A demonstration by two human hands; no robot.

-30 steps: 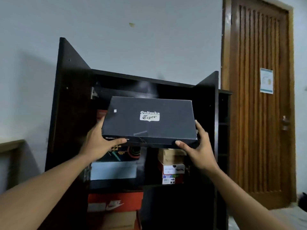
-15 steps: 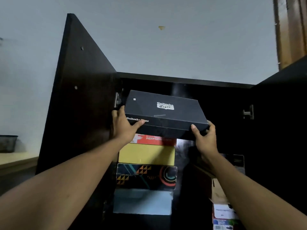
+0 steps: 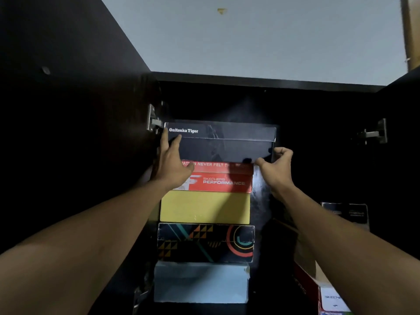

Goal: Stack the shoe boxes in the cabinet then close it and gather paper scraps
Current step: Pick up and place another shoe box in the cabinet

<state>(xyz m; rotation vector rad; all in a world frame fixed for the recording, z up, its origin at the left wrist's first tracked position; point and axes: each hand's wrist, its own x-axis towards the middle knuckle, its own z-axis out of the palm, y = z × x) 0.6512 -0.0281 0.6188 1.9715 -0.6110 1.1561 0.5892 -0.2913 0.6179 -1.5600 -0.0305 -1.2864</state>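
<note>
Both hands steady a dark Onitsuka Tiger box (image 3: 219, 142) atop the cabinet (image 3: 227, 79) stack: left hand (image 3: 171, 164) spread flat against its front, right hand (image 3: 276, 169) loosely curled at its corner (gripping nothing). Doors remain open; scraps ungathered.

Pale wall (image 3: 272, 37) with a small yellowish mark (image 3: 221, 11).

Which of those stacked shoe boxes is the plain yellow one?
The yellow box, third from the top, directly under the red Skechers box. It alone shows no print.
</note>
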